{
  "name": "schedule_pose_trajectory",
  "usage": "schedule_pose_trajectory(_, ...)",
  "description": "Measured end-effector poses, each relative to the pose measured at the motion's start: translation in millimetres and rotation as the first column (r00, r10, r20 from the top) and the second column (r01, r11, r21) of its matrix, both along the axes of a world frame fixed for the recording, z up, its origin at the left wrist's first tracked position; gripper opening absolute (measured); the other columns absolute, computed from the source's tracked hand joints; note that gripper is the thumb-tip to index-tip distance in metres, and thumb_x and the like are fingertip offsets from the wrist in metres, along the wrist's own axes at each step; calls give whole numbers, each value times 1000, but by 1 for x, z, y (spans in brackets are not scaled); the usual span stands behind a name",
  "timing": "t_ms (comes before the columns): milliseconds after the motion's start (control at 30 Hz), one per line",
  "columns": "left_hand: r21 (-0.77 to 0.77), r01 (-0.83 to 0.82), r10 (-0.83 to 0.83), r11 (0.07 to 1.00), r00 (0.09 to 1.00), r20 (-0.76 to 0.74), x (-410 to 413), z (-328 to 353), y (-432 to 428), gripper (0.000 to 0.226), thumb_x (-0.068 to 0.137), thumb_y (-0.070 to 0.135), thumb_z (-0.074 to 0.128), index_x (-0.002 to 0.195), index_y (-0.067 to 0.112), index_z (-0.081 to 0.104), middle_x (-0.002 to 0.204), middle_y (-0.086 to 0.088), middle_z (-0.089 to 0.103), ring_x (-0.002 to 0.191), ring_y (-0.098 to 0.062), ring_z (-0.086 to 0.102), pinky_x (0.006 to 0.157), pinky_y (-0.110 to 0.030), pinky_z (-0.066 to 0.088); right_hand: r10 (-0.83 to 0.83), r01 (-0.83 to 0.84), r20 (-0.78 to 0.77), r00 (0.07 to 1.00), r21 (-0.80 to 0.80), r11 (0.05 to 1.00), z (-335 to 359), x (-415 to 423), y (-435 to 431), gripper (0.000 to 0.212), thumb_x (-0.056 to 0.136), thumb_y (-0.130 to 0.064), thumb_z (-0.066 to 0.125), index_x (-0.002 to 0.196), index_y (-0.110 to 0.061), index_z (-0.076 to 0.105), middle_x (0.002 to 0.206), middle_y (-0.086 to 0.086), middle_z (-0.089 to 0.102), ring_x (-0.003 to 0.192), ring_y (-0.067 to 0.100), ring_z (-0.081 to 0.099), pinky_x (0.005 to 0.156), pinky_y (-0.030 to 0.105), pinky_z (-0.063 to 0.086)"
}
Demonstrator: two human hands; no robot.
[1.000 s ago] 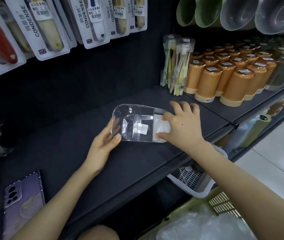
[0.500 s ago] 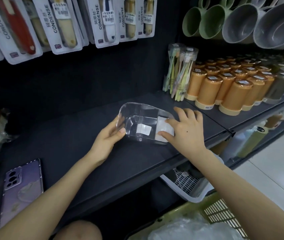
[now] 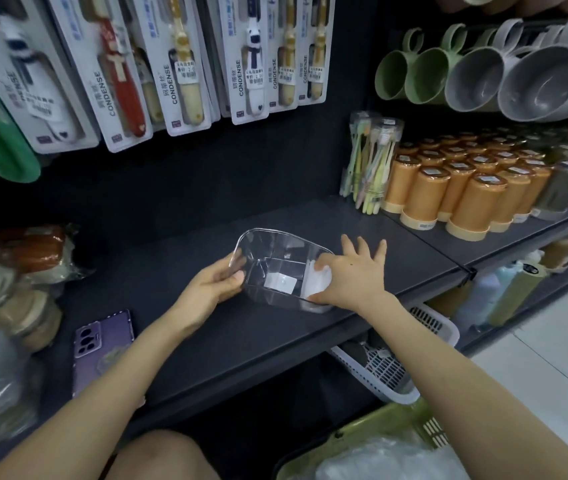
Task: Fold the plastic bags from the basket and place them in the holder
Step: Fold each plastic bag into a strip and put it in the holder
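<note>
Pressing down at the right end of the clear holder (image 3: 275, 261), the right hand (image 3: 352, 278) covers a folded white bag (image 3: 322, 276) that sits partly inside the holder's last compartment. Three of its fingers are spread straight past the rim. The thumb and forefinger lie against the bag, but it cannot be told whether they pinch it or only push it. The left hand (image 3: 206, 289) grips the holder's left rim, thumb on top and fingers under, steadying it on the dark shelf (image 3: 241, 344).

The placing step looks nearly done, and the risk lies in letting go. A folded plastic bag tends to spring open, so if the right hand lifts too soon the bag may unfold and ride up out of the compartment. The holder is light and smooth. A hard push while the left hand slackens could slide or tip it toward the shelf's front edge.

More loose bags (image 3: 379, 459) wait in the green basket (image 3: 376, 422) below. A purple phone (image 3: 102, 337) lies on the shelf to the left, well apart from the holder.
</note>
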State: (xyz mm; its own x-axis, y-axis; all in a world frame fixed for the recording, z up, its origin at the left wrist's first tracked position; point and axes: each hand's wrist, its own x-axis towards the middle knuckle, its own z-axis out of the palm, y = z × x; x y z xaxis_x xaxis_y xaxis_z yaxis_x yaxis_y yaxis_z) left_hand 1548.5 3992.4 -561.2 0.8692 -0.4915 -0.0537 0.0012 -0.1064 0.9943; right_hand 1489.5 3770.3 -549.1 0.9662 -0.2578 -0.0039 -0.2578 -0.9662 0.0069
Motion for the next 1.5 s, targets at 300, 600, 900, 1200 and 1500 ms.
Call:
schedule_pose_trajectory(300, -8, -23, 23, 1000, 1000, 1, 5, -3, -4, 51, 99, 6, 44, 148, 12, 31, 146, -2, 45, 132, -17, 46, 100, -27, 42, 8, -12, 194, 981, 19, 1000, 13, -13, -4, 54, 72, -71, 62, 117, -39, 61, 159, 8, 18, 146, 32, 11, 114, 60, -6)
schedule_pose_trajectory(600, -14, -17, 17, 1000, 1000, 8, 8, -7, -5, 48, 99, 6, 43, 145, 17, 36, 135, 6, 52, 124, -11, 51, 85, -11, 50, -29, 28, -42, 999, -38, 999, 10, -4, 1, 49, 77, -63, 62, 112, -29, 68, 147, 5, 39, 138, 33, 29, 115, 60, 3)
schedule_pose_trajectory(900, -9, 3, -3, 1000, 1000, 16, 17, -3, -17, 40, 100, 6, 42, 136, 25, 41, 129, 6, 57, 108, -3, 59, 83, -13, 51, 166, -255, 221, 961, 475, 842, -7, -20, -13, 103, 65, -62, 75, 149, -39, 19, 151, -6, 27, 135, 18, 34, 106, 36, 36)
schedule_pose_trajectory(1200, 649, -215, -127, 730, 891, 437, 24, -37, -9, 64, 99, 54, 32, 153, 33, 6, 160, -3, 19, 149, -21, 10, 121, -41, 9, -292, 12, 461, 838, 520, 854, -23, -4, -55, 81, 68, -53, 75, 138, -32, 39, 137, 3, 43, 118, 23, 51, 90, 39, 46)
schedule_pose_trajectory(1500, 854, -332, -303, 401, 832, 465, 15, -56, -11, 95, 67, 74, -16, 153, 34, -6, 162, -6, 7, 149, -28, 0, 119, -49, -2, -489, 275, 313, 815, 534, 800, -30, 25, -92, 78, 75, -57, 69, 139, -25, 39, 136, 12, 42, 120, 34, 49, 94, 43, 42)
